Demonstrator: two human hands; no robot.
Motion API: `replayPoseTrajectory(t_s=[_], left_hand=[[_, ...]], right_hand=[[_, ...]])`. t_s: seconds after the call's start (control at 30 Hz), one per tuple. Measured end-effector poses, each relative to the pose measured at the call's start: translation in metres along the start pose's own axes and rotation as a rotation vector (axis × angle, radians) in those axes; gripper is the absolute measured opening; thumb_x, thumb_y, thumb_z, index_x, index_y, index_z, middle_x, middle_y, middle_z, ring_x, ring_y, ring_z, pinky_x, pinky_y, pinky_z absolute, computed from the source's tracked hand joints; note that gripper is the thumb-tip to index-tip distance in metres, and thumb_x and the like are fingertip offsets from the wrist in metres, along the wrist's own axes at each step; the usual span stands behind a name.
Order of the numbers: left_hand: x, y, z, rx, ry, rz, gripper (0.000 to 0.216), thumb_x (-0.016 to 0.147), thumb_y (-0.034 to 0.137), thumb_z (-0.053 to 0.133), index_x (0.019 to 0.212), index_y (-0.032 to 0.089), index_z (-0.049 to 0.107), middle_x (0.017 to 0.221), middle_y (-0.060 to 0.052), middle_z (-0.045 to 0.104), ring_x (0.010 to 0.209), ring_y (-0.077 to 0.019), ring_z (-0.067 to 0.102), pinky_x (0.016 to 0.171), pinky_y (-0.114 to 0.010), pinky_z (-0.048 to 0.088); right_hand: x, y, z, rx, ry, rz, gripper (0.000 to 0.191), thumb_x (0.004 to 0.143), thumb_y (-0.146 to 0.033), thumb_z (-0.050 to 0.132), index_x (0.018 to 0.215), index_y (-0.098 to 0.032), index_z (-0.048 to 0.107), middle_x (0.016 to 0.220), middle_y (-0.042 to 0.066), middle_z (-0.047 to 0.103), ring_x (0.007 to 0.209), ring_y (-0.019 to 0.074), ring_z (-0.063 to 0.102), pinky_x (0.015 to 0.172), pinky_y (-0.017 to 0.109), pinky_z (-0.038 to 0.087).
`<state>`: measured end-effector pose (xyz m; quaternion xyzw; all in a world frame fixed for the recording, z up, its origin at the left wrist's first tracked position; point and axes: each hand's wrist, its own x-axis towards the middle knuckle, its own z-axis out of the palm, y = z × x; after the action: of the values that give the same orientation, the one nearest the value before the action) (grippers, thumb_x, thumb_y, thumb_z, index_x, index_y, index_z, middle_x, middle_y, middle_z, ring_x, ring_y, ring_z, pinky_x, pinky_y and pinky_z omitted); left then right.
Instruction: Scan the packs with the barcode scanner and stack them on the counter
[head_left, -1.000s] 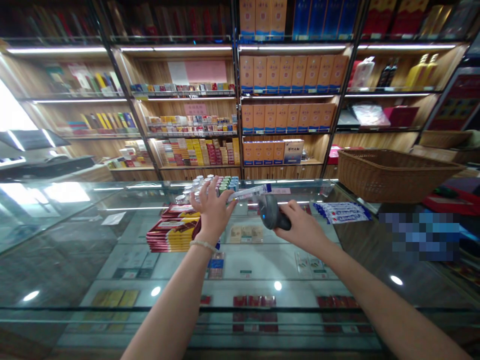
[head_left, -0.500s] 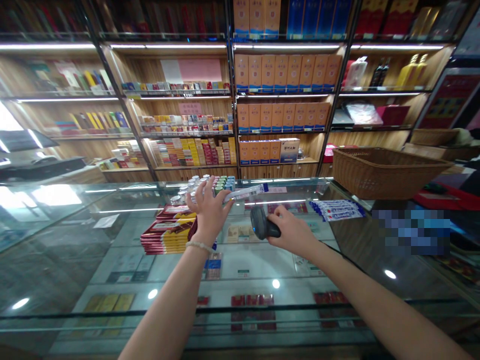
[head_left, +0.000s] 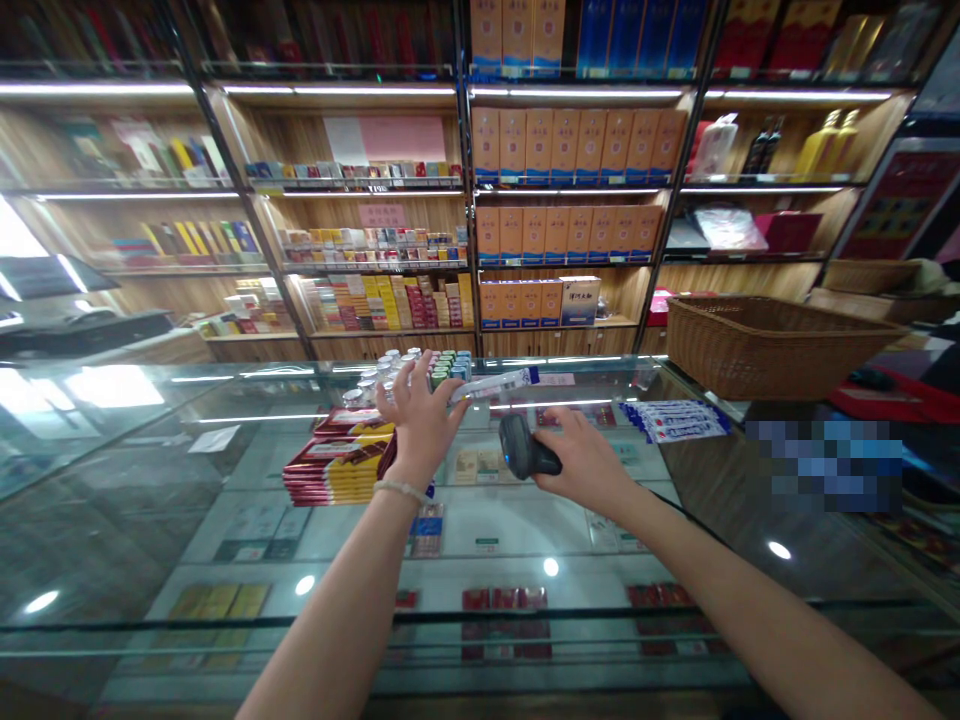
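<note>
Left hand (head_left: 421, 425) is clamping a white-blue pack (head_left: 499, 383) just above the scanner (head_left: 521, 447), which right hand (head_left: 585, 460) is gripping over the table (head_left: 150, 480). Scanning seems to be underway. The next move is calling for the scanner to face the pack's barcode.

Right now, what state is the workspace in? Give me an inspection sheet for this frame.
Surface: glass counter, with goods displayed under the glass.
Job's things: long white-and-blue pack held up over the counter; dark handheld scanner just below it, not touching it.
Clutter: stack of red-and-yellow cartons, blue-and-white packs, small capped bottles, wicker basket.
Hands: left hand grips one end of the pack; right hand is wrapped round the scanner.
Cables: nothing seen clearly.
Surroundings: lit wall shelves stocked with boxed goods.
</note>
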<state>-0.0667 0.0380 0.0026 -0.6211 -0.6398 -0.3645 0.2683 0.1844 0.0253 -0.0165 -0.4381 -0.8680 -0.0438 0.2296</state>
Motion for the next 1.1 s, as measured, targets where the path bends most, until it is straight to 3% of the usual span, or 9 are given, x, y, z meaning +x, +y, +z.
replayPoseTrajectory(t_s=[0.17,0.27,0.43,0.63,0.93,1.1], left_hand=[[0.000,0.001,-0.001,-0.002,-0.009,-0.007,0.017,0.086,0.039,0.074,0.102,0.033,0.077,0.163,-0.007,0.046,0.150,-0.0382,0.034,0.121,-0.071,0.008],[0.000,0.001,-0.001,-0.004,-0.008,-0.006,0.017,0.087,0.039,0.074,0.102,0.033,0.077,0.163,-0.007,0.046,0.150,-0.0381,0.034,0.121,-0.071,0.009],[0.001,0.001,-0.001,-0.012,-0.025,-0.002,0.018,0.086,0.039,0.074,0.103,0.033,0.077,0.163,-0.008,0.045,0.151,-0.0393,0.033,0.120,-0.072,0.010],[0.001,0.004,-0.003,-0.020,-0.036,-0.023,0.018,0.085,0.039,0.075,0.102,0.033,0.078,0.163,-0.007,0.045,0.151,-0.0389,0.033,0.120,-0.071,0.010],[0.001,0.006,-0.005,-0.002,-0.073,-0.025,0.020,0.086,0.038,0.074,0.105,0.033,0.077,0.165,-0.008,0.042,0.153,-0.0383,0.031,0.120,-0.071,0.009],[0.000,0.008,-0.006,0.003,-0.073,-0.007,0.020,0.086,0.037,0.074,0.105,0.033,0.077,0.164,-0.009,0.043,0.152,-0.0382,0.032,0.120,-0.071,0.010]], right_hand=[[-0.002,0.005,0.010,0.018,0.076,-0.040,0.039,0.074,-0.036,0.083,0.110,-0.022,0.076,0.162,0.016,0.038,0.150,0.0408,0.029,0.121,0.058,0.031],[-0.003,0.005,0.014,0.023,0.080,-0.042,0.041,0.072,-0.038,0.083,0.110,-0.024,0.076,0.170,0.012,0.027,0.156,0.0422,0.016,0.124,0.063,0.020],[-0.004,0.003,0.015,0.046,0.032,-0.008,0.038,0.073,-0.039,0.081,0.108,-0.026,0.077,0.174,0.009,0.018,0.159,0.0419,0.009,0.124,0.066,0.011],[-0.005,0.003,0.017,0.056,-0.001,-0.005,0.038,0.074,-0.042,0.080,0.109,-0.025,0.077,0.176,0.008,0.012,0.159,0.0418,0.006,0.125,0.065,0.007],[-0.006,0.000,0.015,0.032,-0.085,-0.020,0.043,0.079,-0.045,0.076,0.117,-0.024,0.073,0.174,0.012,0.016,0.160,0.0400,0.006,0.125,0.065,0.003],[-0.006,0.003,0.012,-0.016,-0.060,-0.074,0.062,0.079,-0.066,0.074,0.122,-0.022,0.070,0.172,0.017,0.020,0.159,0.0406,0.010,0.124,0.068,0.009]])
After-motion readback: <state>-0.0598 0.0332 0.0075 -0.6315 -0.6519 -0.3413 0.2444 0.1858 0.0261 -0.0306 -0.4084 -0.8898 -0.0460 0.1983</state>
